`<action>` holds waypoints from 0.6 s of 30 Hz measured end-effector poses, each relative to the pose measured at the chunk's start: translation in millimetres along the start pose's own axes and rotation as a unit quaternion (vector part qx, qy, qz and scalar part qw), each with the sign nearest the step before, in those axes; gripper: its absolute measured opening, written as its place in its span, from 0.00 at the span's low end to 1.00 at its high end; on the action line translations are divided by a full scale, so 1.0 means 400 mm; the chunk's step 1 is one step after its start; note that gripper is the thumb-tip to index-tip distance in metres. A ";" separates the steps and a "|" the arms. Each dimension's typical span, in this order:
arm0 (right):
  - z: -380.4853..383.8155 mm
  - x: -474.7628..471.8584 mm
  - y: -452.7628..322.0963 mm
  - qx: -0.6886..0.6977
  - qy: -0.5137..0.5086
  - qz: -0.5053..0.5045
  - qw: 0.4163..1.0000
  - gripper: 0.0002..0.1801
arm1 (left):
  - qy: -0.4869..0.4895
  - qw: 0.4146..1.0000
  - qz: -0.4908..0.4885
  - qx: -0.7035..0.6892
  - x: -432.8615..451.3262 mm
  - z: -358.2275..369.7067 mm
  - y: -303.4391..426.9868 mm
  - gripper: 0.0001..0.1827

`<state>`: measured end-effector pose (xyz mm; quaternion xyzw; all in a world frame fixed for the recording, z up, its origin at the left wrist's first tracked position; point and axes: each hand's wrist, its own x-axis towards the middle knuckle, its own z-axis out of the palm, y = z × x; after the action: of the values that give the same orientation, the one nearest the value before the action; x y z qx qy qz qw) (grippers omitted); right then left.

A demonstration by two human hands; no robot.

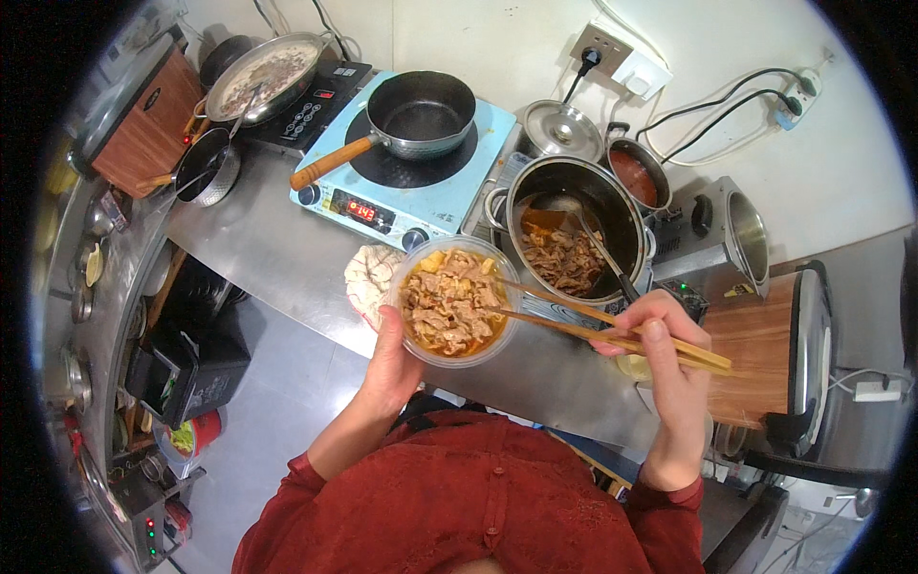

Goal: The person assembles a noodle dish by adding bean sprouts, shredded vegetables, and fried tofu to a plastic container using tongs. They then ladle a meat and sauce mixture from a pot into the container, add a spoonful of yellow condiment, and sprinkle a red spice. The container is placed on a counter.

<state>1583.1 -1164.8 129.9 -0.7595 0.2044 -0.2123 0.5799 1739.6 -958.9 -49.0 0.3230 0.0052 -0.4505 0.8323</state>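
Observation:
My left hand (391, 362) grips the near left side of a round clear plastic container (518, 316). Sliced meat (452, 301) in orange-brown broth fills it, with yellowish pieces among the slices. Between the fingers of my right hand (667, 344) is a pair of wooden chopsticks (574, 316); their tips reach the meat at the container's right side. Just beyond the container stands a large steel pot (510, 215) holding dark broth and more cooked meat (566, 258). A black-handled ladle (599, 240) leans in that pot.
Behind is a light-blue induction cooker (323, 204) with a lit display and a wooden-handled saucepan (423, 115). A crumpled cloth (369, 280) lies at the counter edge. Further left are a wide pan (269, 75) and a small saucepan (208, 168); a small pot of red sauce (635, 176) stands right.

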 end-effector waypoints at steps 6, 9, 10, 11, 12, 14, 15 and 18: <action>-0.011 0.011 0.034 0.018 0.048 -0.023 0.998 0.19 | 0.017 1.000 0.001 -0.005 0.002 -0.006 -0.001 0.52; -0.025 0.008 0.031 0.003 0.060 -0.050 0.997 0.19 | -0.013 1.000 -0.003 -0.018 0.005 -0.007 0.000 0.52; -0.025 0.005 0.028 -0.008 0.058 -0.054 0.997 0.19 | -0.023 1.000 0.007 -0.004 0.005 -0.007 0.000 0.52; -0.023 0.002 0.024 -0.002 0.054 -0.063 0.997 0.19 | -0.025 1.000 0.010 -0.002 0.006 -0.007 0.000 0.52; -0.018 -0.001 0.022 0.013 0.053 -0.064 0.996 0.18 | -0.007 1.000 -0.002 -0.012 0.006 -0.008 0.001 0.51; 0.000 -0.002 0.019 -0.002 0.029 -0.086 0.996 0.18 | -0.025 0.997 0.010 0.066 0.007 -0.007 0.000 0.55; 0.010 -0.001 0.018 0.009 0.017 -0.092 0.996 0.17 | -0.005 0.997 -0.012 0.075 0.007 -0.007 -0.001 0.57; 0.033 0.011 0.017 -0.075 -0.052 -0.097 0.991 0.16 | -0.015 0.997 0.007 0.078 0.006 -0.006 -0.007 0.55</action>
<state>1593.9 -1158.6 120.5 -0.8272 0.1149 -0.2119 0.5075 1739.6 -960.5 -53.2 0.3804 -0.0442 -0.4486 0.8076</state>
